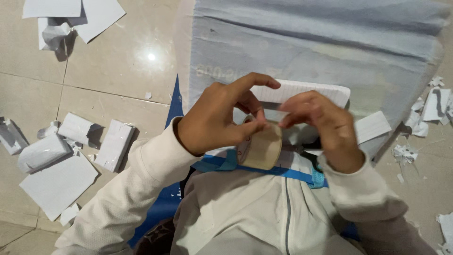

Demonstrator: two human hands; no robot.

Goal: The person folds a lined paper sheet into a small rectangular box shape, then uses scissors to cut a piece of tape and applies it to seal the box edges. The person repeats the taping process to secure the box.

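My left hand (218,119) grips a roll of tan packing tape (262,146) by its rim, thumb and fingers pinched at the top edge. My right hand (325,123) is at the roll's upper right, fingertips pressed together on the tape's edge. Both hands hover close to my chest, above a white lined paper stack (306,90) that lies on a large grey-blue sack (311,52). A blue strap (292,173) runs across my lap beneath the roll. I wear a cream zip jacket.
Folded white paper packets (113,144) and loose sheets (56,184) lie on the beige tiled floor at the left. More sheets (71,14) sit at the top left. Torn paper scraps (436,104) litter the floor at the right.
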